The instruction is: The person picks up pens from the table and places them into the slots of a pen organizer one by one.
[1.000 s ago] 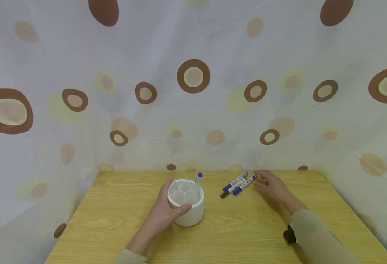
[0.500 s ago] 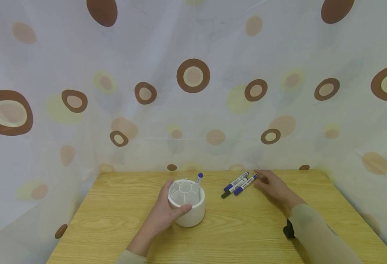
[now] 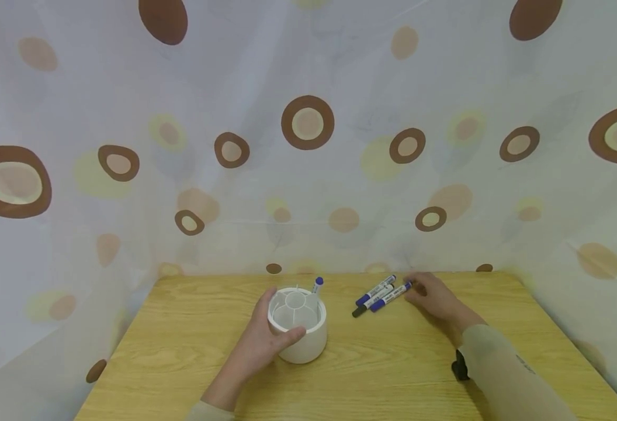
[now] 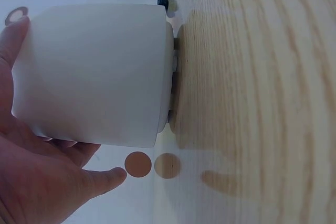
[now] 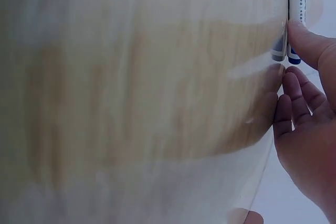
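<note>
A round white pen holder [image 3: 302,342] with several compartments stands on the wooden table. One blue-capped marker [image 3: 316,285] stands upright in its back right part. My left hand [image 3: 261,339] grips the holder from the left, thumb along its near side. In the left wrist view the holder's smooth wall faces the camera beside the left hand [image 4: 42,166]. To the right lie two blue markers and a black one. At the far end of the nearest blue marker [image 3: 391,296], my right hand [image 3: 432,297] pinches with its thumb [image 5: 310,43]; its index finger is mostly hidden.
Beside the nearest marker lie the black marker [image 3: 373,300] and the other blue marker [image 3: 375,290], close together. A spotted curtain [image 3: 308,193] hangs along the back and sides of the table [image 3: 182,351].
My right fingers have drawn in around the marker's end, and that marker has turned slightly. The left hand and holder stay in place.
</note>
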Available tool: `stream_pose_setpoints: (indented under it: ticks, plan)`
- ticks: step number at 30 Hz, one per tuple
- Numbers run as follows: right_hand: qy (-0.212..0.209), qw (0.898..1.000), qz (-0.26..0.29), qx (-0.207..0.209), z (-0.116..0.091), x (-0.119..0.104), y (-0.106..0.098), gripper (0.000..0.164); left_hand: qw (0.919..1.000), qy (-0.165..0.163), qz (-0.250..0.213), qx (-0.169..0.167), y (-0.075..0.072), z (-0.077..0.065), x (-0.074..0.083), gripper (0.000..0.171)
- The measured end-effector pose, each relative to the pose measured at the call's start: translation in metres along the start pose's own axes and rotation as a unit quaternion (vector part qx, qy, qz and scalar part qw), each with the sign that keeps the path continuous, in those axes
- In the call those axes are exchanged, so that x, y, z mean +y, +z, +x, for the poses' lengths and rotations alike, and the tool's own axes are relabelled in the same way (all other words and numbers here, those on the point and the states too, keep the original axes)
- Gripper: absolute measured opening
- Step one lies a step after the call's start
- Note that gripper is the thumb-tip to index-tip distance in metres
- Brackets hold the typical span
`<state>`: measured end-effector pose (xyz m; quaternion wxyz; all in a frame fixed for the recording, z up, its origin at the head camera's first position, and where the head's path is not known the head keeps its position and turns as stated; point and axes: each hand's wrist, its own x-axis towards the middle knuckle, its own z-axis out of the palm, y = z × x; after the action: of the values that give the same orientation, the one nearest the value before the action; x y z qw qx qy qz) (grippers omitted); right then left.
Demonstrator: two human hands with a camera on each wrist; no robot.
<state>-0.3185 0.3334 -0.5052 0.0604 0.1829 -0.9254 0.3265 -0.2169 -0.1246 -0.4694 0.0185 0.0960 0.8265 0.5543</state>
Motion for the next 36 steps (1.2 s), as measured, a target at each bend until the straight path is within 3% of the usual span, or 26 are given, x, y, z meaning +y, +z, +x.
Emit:
stream_pose_setpoints:
  ticks: [5, 11, 26, 36]
  plan:
    - [-0.012, 1.000, -0.012, -0.005, -0.002, 0.004, -0.002, 0.020, 1.0000, -0.004, 0.000, 0.002, 0.001, 0.000, 0.000, 0.118]
    - [0.013, 0.999, -0.001, -0.030, -0.006, 0.007, -0.005, 0.010, 0.9999, -0.010, 0.002, 0.002, 0.002, -0.001, -0.001, 0.118]
    - [0.041, 0.997, 0.012, -0.070, -0.027, -0.004, -0.020, 0.009, 1.0000, 0.004, -0.001, -0.002, 0.002, -0.005, 0.002, 0.117]
    - [0.062, 0.997, 0.023, -0.032, -0.042, -0.015, -0.020, 0.015, 1.0000, 0.000, 0.003, 0.000, 0.002, -0.003, 0.001, 0.117]
